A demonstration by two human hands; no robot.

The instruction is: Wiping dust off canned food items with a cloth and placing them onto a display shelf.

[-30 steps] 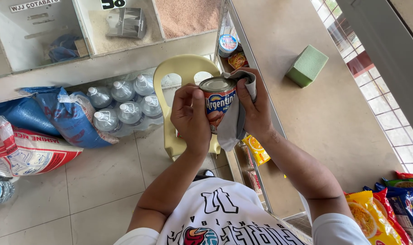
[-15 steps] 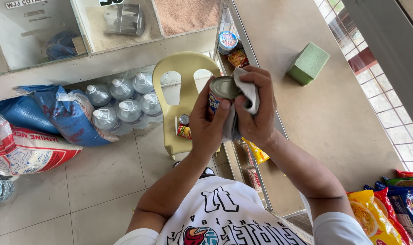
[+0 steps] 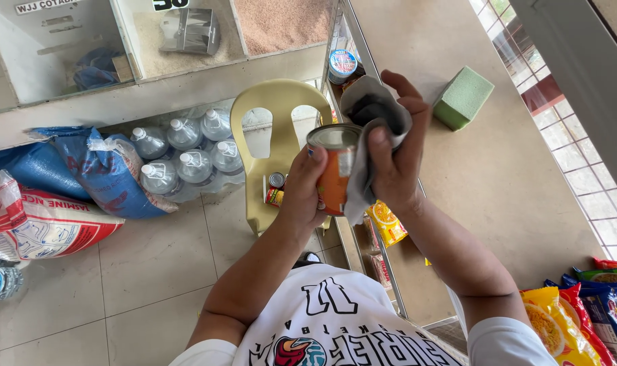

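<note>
The fingers [image 3: 313,163] of the left hand [image 3: 302,193] curl around the side of an orange tin can [image 3: 332,169], thumb on the near wall, holding it upright with its silver lid up. The right hand [image 3: 393,159] presses a grey cloth [image 3: 373,115] against the can's far side and top edge, its fingers [image 3: 403,88] spread over the bunched fabric, thumb on the rim. The can sits between both palms, above the edge of the table [image 3: 498,176]. Below stands a yellow plastic chair [image 3: 281,108] with small cans [image 3: 276,188] on its seat, beside wrapped water bottles [image 3: 186,152]. A green sponge block [image 3: 463,97] lies on the table.
</note>
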